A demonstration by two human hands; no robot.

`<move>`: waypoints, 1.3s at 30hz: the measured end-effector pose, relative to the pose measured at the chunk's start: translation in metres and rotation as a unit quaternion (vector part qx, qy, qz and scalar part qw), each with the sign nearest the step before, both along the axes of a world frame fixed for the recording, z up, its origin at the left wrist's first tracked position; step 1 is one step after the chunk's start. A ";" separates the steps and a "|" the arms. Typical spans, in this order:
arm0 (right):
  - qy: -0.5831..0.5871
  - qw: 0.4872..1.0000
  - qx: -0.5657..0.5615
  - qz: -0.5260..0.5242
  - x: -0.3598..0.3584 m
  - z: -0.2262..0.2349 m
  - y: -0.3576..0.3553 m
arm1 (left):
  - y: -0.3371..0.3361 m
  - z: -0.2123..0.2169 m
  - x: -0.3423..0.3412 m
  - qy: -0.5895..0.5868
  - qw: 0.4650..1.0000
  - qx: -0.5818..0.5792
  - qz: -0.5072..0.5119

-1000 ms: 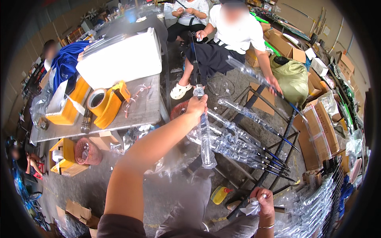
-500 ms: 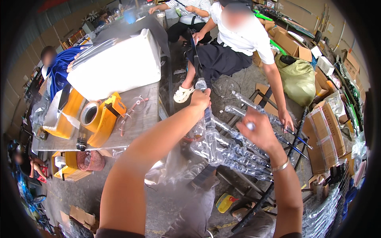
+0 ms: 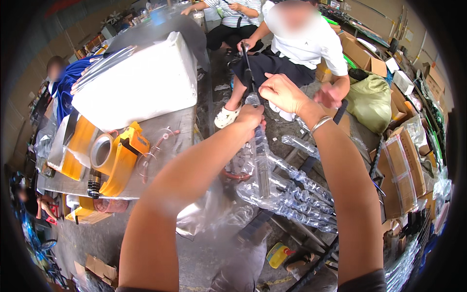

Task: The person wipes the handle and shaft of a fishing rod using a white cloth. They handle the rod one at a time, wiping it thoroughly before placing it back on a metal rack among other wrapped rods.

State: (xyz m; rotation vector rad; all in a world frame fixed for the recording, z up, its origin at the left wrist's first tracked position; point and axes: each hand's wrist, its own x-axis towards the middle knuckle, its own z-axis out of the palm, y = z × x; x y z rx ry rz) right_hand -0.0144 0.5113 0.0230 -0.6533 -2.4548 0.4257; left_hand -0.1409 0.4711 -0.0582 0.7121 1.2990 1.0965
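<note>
At the far left of a cluttered workshop, blue cloth (image 3: 68,97) lies bunched against a large white block (image 3: 141,85) topped with slim rods (image 3: 104,68). Nearer on the same grey table (image 3: 170,134), a yellow tape dispenser (image 3: 121,165) stands by a pair of thin-framed glasses (image 3: 144,168).

At centre, a worker's left hand (image 3: 250,118) is closed around a clear plastic sleeve (image 3: 262,163), which hangs toward the near side below the fist. A dark rod (image 3: 248,68) runs from the sleeve's far end to the hand (image 3: 248,45) of a seated co-worker in a white shirt (image 3: 306,41). On the floor at the near side sits a yellow bottle (image 3: 277,255).

Just right of the sleeve's far end, the worker's right hand (image 3: 284,92) is raised with fingers curled in; from here I cannot tell whether it grips anything.

Farther right, plastic-wrapped rods (image 3: 304,194) lie side by side on a metal frame, near a pale green sack (image 3: 367,104) and an upright, taped cardboard box (image 3: 401,170).
</note>
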 end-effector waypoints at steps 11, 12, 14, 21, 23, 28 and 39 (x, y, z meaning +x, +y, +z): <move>0.194 0.979 -0.061 -0.036 -0.040 -0.012 0.054 | 0.007 0.011 0.011 0.036 0.999 0.012 -0.005; 0.208 0.974 -0.069 -0.051 -0.045 -0.010 0.051 | 0.007 0.011 0.009 0.023 1.000 0.014 0.000; 0.213 0.969 -0.116 -0.045 -0.041 -0.012 0.059 | 0.010 0.011 0.012 0.019 0.999 0.035 0.005; 0.318 0.905 -0.281 0.036 -0.042 -0.024 0.089 | 0.004 0.024 0.013 0.033 0.998 0.046 0.029; 0.311 0.926 -0.215 -0.002 -0.043 -0.021 0.086 | 0.004 0.026 0.011 0.069 0.996 0.045 0.032; 0.427 0.848 -0.315 0.014 -0.019 -0.014 0.032 | 0.031 0.002 0.017 0.113 0.989 0.049 0.087; 0.511 0.768 -0.363 0.130 0.087 -0.034 -0.150 | 0.025 0.013 0.019 0.020 0.995 0.084 0.041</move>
